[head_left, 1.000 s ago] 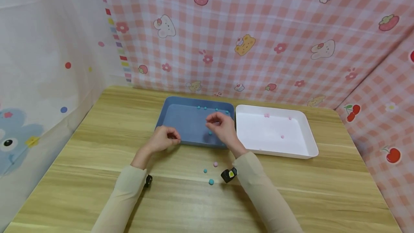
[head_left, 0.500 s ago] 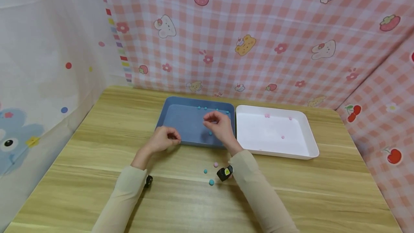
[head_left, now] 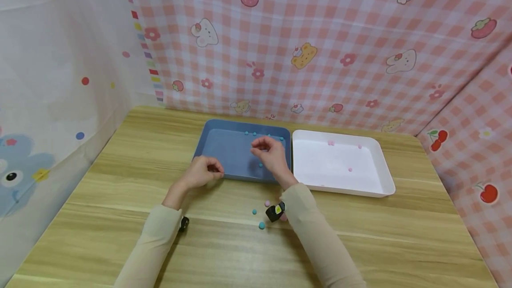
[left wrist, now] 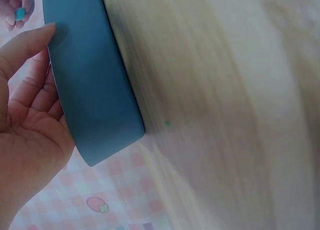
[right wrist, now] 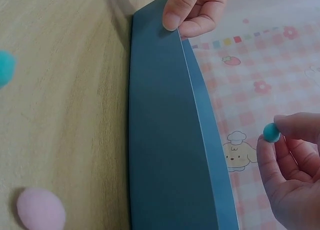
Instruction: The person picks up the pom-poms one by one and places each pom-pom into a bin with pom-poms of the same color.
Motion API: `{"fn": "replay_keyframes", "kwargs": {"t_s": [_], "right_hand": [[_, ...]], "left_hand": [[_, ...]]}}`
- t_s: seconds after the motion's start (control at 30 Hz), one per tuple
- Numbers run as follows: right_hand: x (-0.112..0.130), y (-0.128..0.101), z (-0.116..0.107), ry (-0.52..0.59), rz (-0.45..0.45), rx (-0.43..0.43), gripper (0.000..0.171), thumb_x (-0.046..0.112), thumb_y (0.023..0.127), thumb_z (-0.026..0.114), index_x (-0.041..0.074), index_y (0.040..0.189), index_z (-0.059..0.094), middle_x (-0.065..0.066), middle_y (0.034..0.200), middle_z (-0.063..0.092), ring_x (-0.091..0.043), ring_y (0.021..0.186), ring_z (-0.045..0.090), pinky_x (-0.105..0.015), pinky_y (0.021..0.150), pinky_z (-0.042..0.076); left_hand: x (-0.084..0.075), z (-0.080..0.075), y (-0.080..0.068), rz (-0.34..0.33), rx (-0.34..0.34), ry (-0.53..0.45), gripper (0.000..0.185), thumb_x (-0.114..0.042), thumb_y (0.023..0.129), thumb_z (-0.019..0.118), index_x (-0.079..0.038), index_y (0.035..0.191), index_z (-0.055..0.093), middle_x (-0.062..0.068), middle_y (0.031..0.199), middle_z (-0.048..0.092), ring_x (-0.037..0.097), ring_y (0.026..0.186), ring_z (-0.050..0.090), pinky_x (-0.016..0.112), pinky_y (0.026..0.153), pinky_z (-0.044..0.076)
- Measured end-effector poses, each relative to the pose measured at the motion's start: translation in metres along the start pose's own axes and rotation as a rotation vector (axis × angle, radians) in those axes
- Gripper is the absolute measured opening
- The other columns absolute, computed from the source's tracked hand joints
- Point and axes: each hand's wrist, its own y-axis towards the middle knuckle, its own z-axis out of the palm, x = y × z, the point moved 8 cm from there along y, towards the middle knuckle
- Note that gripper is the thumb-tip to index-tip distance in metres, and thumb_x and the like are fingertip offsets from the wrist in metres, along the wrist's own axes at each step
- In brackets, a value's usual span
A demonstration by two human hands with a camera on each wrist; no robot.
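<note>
My right hand [head_left: 269,151] hovers over the right part of the blue tray [head_left: 224,146] and pinches a small teal ball [right wrist: 271,132] between thumb and fingertips. My left hand [head_left: 205,171] holds the tray's near rim [right wrist: 165,44], thumb on top of the edge. Several teal balls [head_left: 254,134] lie along the tray's far wall, and one [head_left: 260,164] lies near my right palm. On the wood before the tray lie a pink ball [head_left: 267,203] and two teal balls [head_left: 262,225].
A white tray [head_left: 382,163] with a few pink balls [head_left: 350,169] touches the blue tray's right side. Checked pink cloth walls off the back and right, white cloth the left. The wooden table [head_left: 120,217] reaches to the near edge.
My right hand has drifted a little left and away over the blue tray, still pinching the teal ball. The left hand has stayed at the rim.
</note>
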Motion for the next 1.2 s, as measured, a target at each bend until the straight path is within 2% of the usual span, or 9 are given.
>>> {"fn": "replay_keyframes", "kwargs": {"t_s": [0.2, 0.5, 0.9, 1.2], "right_hand": [[-0.003, 0.001, -0.001, 0.011, 0.015, -0.02, 0.011, -0.001, 0.08, 0.07, -0.001, 0.091, 0.067, -0.012, 0.087, 0.066, -0.016, 0.077, 0.059, -0.021, 0.067, 0.047], [-0.003, 0.002, -0.001, 0.015, 0.046, -0.032, 0.013, -0.001, 0.081, 0.069, -0.001, 0.094, 0.066, -0.013, 0.091, 0.065, -0.02, 0.08, 0.058, -0.02, 0.067, 0.046], [0.004, -0.007, -0.009, 0.02, 0.013, -0.016, 0.013, 0.0, 0.081, 0.07, -0.001, 0.094, 0.066, -0.014, 0.092, 0.066, -0.022, 0.084, 0.061, -0.023, 0.07, 0.049], [0.013, -0.017, -0.008, 0.054, -0.012, 0.021, 0.013, 0.0, 0.081, 0.07, -0.001, 0.093, 0.066, -0.012, 0.091, 0.065, -0.016, 0.082, 0.06, -0.02, 0.067, 0.047]], "left_hand": [[0.001, 0.0, 0.0, -0.011, -0.002, -0.001, 0.005, 0.001, 0.078, 0.069, -0.003, 0.076, 0.069, 0.002, 0.072, 0.066, 0.01, 0.067, 0.057, 0.022, 0.063, 0.047], [0.001, -0.001, 0.0, 0.011, -0.013, 0.005, 0.005, 0.002, 0.078, 0.07, -0.001, 0.075, 0.069, 0.005, 0.072, 0.066, 0.011, 0.067, 0.058, 0.022, 0.062, 0.047], [0.0, -0.001, 0.0, -0.001, -0.007, 0.012, 0.005, 0.002, 0.078, 0.069, -0.002, 0.076, 0.069, 0.004, 0.072, 0.066, 0.011, 0.067, 0.057, 0.023, 0.063, 0.047], [0.001, 0.0, 0.0, 0.007, -0.004, 0.019, 0.004, 0.001, 0.078, 0.07, -0.002, 0.076, 0.068, 0.004, 0.073, 0.066, 0.011, 0.067, 0.058, 0.023, 0.063, 0.047]]}}
